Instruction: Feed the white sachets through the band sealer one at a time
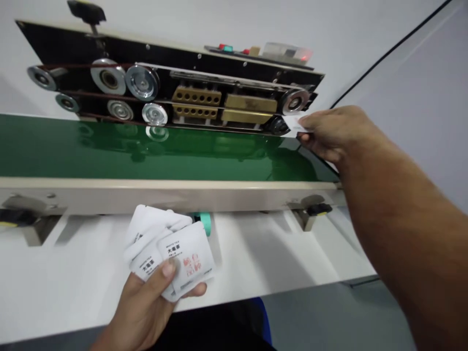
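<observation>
Several white tea sachets [193, 258] with black and red print are fanned out in my left hand [149, 297], the thumb pressed across the front ones. My right hand [329, 129] reaches out to the far right and pinches one white sachet [293, 122]. That sachet's free edge is at the right-end rollers of a band sealing machine [226, 78]; I cannot tell whether the rollers grip it. The green conveyor belt [204, 156] runs below the machine's wheels and brass blocks.
A pale metal rail [237, 190] edges the belt, with black knobs [318, 209] on brackets. Below it, a teal roll [204, 223] is partly hidden behind the sachets on the white table [256, 263]. Something blue [262, 317] shows under the table edge.
</observation>
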A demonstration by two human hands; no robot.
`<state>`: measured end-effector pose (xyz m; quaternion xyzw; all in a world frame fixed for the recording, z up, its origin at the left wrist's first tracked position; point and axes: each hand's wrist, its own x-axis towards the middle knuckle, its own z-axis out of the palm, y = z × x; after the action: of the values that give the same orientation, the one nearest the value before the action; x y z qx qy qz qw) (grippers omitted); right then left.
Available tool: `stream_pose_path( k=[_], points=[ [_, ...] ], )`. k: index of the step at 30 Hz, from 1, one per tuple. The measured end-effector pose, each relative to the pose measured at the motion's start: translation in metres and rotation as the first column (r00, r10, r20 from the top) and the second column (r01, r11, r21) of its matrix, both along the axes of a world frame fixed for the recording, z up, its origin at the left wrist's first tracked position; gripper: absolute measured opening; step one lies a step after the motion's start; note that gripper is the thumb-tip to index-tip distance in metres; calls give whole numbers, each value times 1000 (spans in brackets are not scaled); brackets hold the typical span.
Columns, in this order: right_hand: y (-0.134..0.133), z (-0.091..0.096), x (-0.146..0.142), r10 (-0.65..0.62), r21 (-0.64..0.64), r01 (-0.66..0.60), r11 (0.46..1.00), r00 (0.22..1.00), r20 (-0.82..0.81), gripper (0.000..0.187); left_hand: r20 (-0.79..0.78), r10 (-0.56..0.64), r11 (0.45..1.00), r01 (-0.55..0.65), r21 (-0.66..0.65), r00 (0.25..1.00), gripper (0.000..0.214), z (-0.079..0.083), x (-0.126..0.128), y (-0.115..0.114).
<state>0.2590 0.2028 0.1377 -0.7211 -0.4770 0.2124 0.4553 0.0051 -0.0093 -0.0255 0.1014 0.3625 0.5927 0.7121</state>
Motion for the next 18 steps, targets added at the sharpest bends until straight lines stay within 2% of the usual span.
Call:
stream_pose_path(
  k=[2,4,5,6,7,8,9,10,11,12,13,15,16,18],
  points=[
    [-6,1,-2,-33,16,31,999,996,89,14,15,-2,1000,2,17,1000,83,0,-2,1],
    [-29,-4,-8,-76,181,14,983,938,339,31,37,3,1000,-4,18,999,79,0,-4,1],
    [-47,-10,-14,-117,302,-42,952,865,488,35,47,4,1000,-4,13,999,79,0,-4,1],
    [-68,-19,-22,-153,400,-151,904,760,632,33,54,1,1000,-1,1,999,80,1,-4,1],
    [-92,-31,-32,-155,445,-265,855,689,708,23,59,-3,1000,4,-13,998,80,1,-5,1],
    [-115,-46,-44,-105,434,-336,836,679,727,14,64,-14,1000,16,-25,998,80,1,-5,2],
    [-137,-63,-56,101,322,-450,833,695,711,18,78,-20,999,23,-30,997,79,1,-4,2],
    [-156,-80,-68,314,204,-559,804,690,652,28,101,-20,999,23,-34,995,78,1,-4,3],
    [-171,-96,-79,489,136,-656,742,669,560,35,128,-10,999,15,-37,992,76,1,-3,4],
    [-182,-111,-89,601,82,-695,714,668,439,39,155,2,999,4,-40,988,75,1,-3,4],
    [-188,-122,-96,662,48,-710,703,677,323,38,173,10,999,-2,-46,985,76,1,-2,4],
    [-190,-136,-105,664,0,-669,743,737,123,29,159,13,996,1,-86,987,85,1,-2,3],
    [-188,-138,-106,645,-18,-645,764,764,33,25,130,5,993,11,-117,992,91,0,-2,2],
    [-184,-139,-105,623,-40,-633,773,769,-144,27,52,-30,981,40,-192,998,100,-3,-5,-2]
  ],
)
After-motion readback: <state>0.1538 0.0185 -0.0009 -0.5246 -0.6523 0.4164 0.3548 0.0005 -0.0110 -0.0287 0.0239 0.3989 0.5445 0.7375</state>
